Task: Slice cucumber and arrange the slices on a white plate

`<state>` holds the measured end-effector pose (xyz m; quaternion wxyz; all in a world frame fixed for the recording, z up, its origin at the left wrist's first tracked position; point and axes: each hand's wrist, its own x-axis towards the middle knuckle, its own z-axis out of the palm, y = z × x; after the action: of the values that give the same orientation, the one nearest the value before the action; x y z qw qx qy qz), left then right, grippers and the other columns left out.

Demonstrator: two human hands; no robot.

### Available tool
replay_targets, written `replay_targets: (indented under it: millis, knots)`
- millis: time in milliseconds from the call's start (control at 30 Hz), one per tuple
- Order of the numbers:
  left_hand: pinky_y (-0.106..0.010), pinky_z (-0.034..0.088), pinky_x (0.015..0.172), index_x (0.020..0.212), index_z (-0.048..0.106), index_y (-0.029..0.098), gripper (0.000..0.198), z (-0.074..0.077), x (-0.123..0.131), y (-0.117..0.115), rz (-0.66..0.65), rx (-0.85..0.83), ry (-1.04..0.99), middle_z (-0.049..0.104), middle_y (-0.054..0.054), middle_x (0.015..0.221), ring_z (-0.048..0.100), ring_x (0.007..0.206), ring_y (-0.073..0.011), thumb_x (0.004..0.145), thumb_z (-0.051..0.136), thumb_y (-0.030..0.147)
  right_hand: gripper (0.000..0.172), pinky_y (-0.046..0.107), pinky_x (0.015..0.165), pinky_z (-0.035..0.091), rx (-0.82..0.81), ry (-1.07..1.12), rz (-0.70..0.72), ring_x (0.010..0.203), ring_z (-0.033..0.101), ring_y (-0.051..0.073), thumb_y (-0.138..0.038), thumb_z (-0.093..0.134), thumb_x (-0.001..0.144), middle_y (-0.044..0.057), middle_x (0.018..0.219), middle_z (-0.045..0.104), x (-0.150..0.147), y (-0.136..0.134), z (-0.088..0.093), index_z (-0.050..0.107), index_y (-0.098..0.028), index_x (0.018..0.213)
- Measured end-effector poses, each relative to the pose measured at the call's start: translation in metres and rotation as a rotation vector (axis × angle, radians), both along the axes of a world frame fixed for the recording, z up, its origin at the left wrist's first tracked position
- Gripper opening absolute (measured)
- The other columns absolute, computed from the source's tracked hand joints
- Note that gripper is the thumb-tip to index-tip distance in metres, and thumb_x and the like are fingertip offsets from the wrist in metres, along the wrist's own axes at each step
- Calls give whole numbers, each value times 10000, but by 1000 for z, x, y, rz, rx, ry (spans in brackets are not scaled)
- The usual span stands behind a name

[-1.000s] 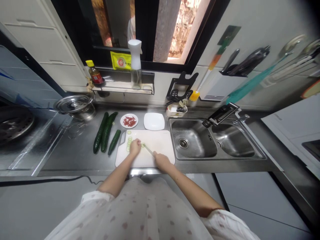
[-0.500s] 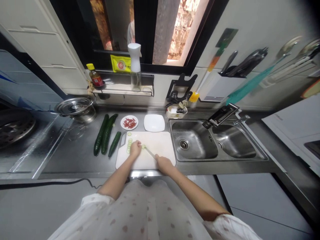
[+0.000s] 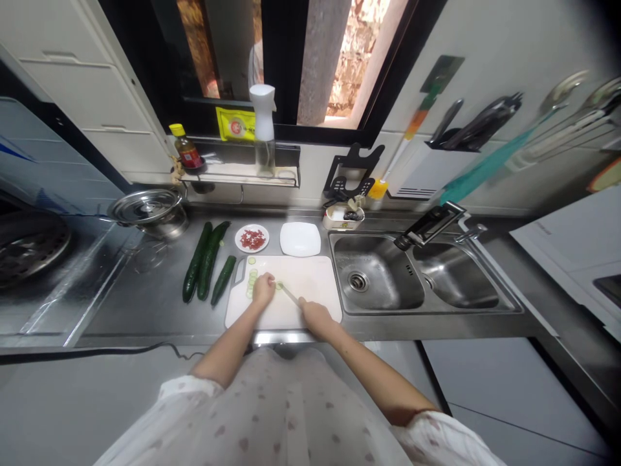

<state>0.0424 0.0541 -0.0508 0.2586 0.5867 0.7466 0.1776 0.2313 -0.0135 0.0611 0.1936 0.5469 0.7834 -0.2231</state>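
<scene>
On the white cutting board, my right hand is closed round the handle of a kitchen knife, its blade slanting up and left. The blade tip lies at a pale green cucumber slice. My left hand is closed, with its fingertips pinching the left edge of that slice. Left of this hand, several cucumber slices lie in an overlapping column, and a single slice sits at the board's upper left corner.
Left of the board lie two whole cucumbers and a cut cucumber piece. Behind it stand a plate of chopped red bits and a white square plate. A double sink is at right, a lidded steel pot at far left.
The knife blade and my right hand have shifted very slightly at the slice. My left hand stays nearly in place; the whole view has drifted a little.
</scene>
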Motion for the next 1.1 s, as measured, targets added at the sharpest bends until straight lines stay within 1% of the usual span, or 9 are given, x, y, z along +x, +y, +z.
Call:
replay_targets:
  millis: [100,300,667,900,1100]
  knots:
    - [-274,444,811,967,668,157,235,1,0,-1,4,8,-5,694,-80,946,626,913,-201,811,512,75,309,312,722,465,27,4,6,943,663,246,-102,309,934,144,995,677,-3,3,-4,454,-164,1199]
    - [-272,446,812,959,670,166,226,3,0,-1,16,-3,-28,696,-66,939,627,908,-197,799,537,76,301,309,710,467,26,1,6,929,668,241,-101,315,933,150,990,677,-3,5,-8,455,-163,1191]
    - [-278,446,816,960,670,164,245,-1,-1,0,11,8,-22,695,-77,951,629,911,-201,808,506,65,310,312,722,457,3,-28,-1,919,665,239,-132,351,922,142,997,682,14,-11,-9,449,-168,1214]
    - [-265,443,813,969,665,162,237,1,0,0,5,-3,-12,693,-74,954,626,909,-193,804,518,75,310,326,719,471,5,-29,8,921,666,249,-114,339,923,150,1006,678,5,-4,-6,444,-159,1211]
    - [-262,444,816,972,665,165,226,5,-1,0,2,-18,-8,693,-73,961,626,916,-191,812,525,89,290,313,736,481,34,-7,21,927,669,226,-103,327,937,138,986,680,-2,2,-8,450,-168,1191]
